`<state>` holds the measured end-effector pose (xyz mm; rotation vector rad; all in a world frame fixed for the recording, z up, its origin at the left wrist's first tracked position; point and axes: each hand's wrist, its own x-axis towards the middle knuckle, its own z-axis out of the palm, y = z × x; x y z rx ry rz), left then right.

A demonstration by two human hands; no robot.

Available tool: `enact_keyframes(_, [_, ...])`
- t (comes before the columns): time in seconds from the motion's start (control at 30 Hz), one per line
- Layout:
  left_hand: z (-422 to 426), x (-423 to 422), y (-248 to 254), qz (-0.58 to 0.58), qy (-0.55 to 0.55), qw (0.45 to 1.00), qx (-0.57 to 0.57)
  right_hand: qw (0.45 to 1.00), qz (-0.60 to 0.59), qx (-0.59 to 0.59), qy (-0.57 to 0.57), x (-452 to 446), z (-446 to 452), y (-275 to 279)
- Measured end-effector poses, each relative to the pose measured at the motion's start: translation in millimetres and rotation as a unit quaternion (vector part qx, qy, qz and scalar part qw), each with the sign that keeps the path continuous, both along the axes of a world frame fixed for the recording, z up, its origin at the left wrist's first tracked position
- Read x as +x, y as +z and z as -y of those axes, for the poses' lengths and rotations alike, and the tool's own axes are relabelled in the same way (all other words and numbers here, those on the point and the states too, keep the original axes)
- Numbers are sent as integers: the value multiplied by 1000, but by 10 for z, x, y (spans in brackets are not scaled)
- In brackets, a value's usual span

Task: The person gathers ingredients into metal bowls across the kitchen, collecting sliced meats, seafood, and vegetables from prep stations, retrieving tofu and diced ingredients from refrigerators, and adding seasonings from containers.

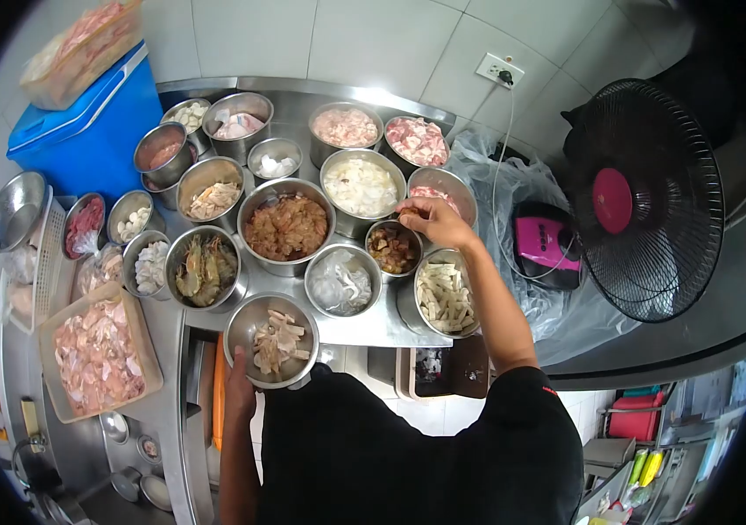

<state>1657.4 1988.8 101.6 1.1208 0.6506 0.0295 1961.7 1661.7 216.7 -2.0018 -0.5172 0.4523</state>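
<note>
My left hand (240,382) grips the rim of a metal bowl (244,321), its thumb over the edge. Beige strips of food (283,343) lie inside that bowl. My right hand (436,221) pinches a dark brown food piece (409,213), just above a small pot of glossy brown chunks (392,248). Pale cut sticks (445,297) fill a pot below my right forearm. Beside the brown chunks stands a pot with a clear plastic bag (340,280) in it. A larger pot of brownish marinated meat (288,227) is further left.
Shrimp (206,269) and other meats fill more metal pots. A tray of raw chicken (100,357) sits at left, below a blue cooler (93,131). On the right stand a black fan (644,197) and crumpled plastic sheeting (557,324). A brown bin (443,372) is under the counter.
</note>
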Motion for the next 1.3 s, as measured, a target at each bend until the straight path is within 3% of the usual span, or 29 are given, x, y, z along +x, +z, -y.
enact_keyframes(0.23, [22, 36, 101, -7, -5, 1000, 13, 995, 61, -79, 25, -11, -52, -521])
enact_keyframes(0.43, [115, 40, 256, -19, -7, 1000, -15, 993, 34, -110, 32, -112, -21, -238])
enact_keyframes(0.5, [134, 34, 272, -15, 11, 1000, -20, 942, 137, -300, 67, -94, 27, -189])
enact_keyframes(0.53, [135, 34, 268, -9, 5, 1000, -28, 941, 138, -300, 68, -94, 9, -214])
enact_keyframes(0.6, [121, 24, 236, -3, 1, 999, -36, 862, 227, -437, 120, -124, -18, -340])
enact_keyframes(0.73, [109, 19, 49, 10, -2, 999, -48, 874, 245, -409, 95, -86, -24, -346])
enact_keyframes(0.8, [112, 8, 20, 5, 11, 998, -59, 913, 230, -322, 100, -76, 51, -325])
enact_keyframes(0.9, [65, 4, -39, 28, -26, 999, -39, 927, 268, -260, 44, -253, -13, -34])
enact_keyframes(0.97, [139, 79, 86, 14, -6, 999, -35, 974, 160, -160, 1, -418, -148, 200])
enact_keyframes(1.0, [162, 120, 179, 0, 7, 1000, -30, 975, 160, -154, 14, -511, -248, 260])
enact_keyframes(1.03, [122, 124, 286, -9, -44, 998, -44, 992, 66, -93, 46, -613, -381, 291])
enact_keyframes(1.07, [122, 129, 259, -11, -28, 999, -38, 996, -29, -32, 80, -706, -524, 287])
enact_keyframes(1.13, [146, 185, 142, 13, -43, 998, -46, 973, 128, -3, 194, -890, -809, 220])
enact_keyframes(1.17, [155, 195, 202, 13, -32, 999, -42, 963, 118, -51, 236, -1011, -984, 406])
enact_keyframes(1.3, [115, 192, 280, 43, -23, 997, -51, 939, 124, -51, 316, -1276, -1499, 440])
